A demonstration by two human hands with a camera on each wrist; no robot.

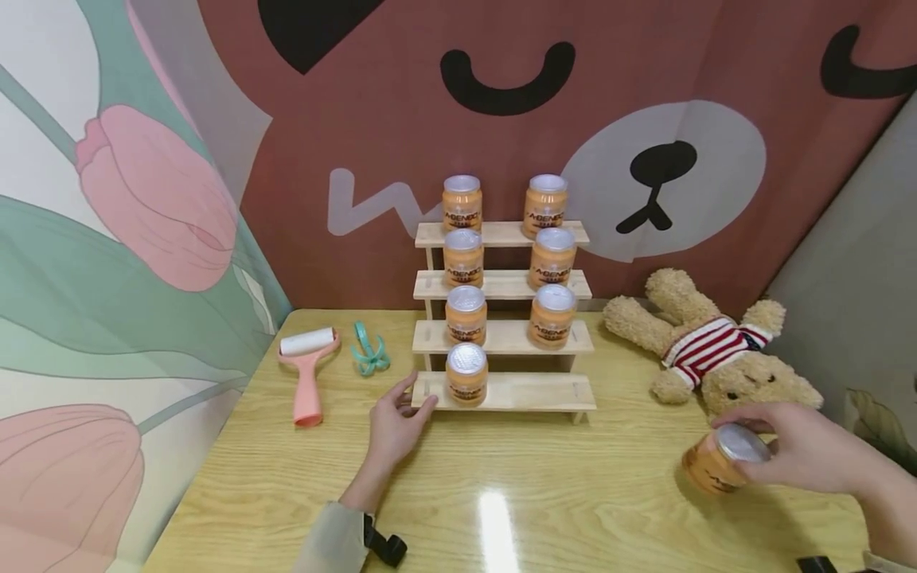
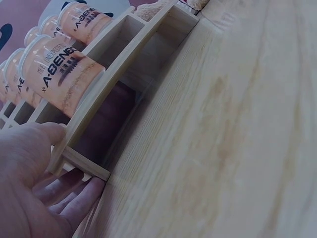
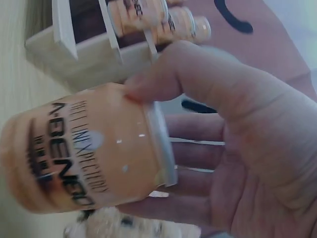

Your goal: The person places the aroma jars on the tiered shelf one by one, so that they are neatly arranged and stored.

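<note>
A stepped wooden display rack [image 1: 533, 391] stands at the middle of the table. Its steps carry orange cans with silver lids, two on each of the upper three. On the bottom step, a single can [image 1: 467, 376] sits near the left end. My left hand [image 1: 399, 422] holds that end, thumb at the board's edge and fingers round the side support [image 2: 85, 162]. Off to the right, my right hand [image 1: 802, 450] grips another orange can [image 1: 716, 460] near its lid, tilted above the table. Dark lettering on this can [image 3: 84, 153] faces the right wrist camera.
A pink-handled lint roller [image 1: 308, 374] and a teal claw-shaped clip [image 1: 369, 350] lie left of the rack. On the right, a teddy bear [image 1: 716, 350] in a striped shirt lies just behind my right hand. A printed cloth [image 1: 501, 143] hangs behind the table [image 1: 573, 493].
</note>
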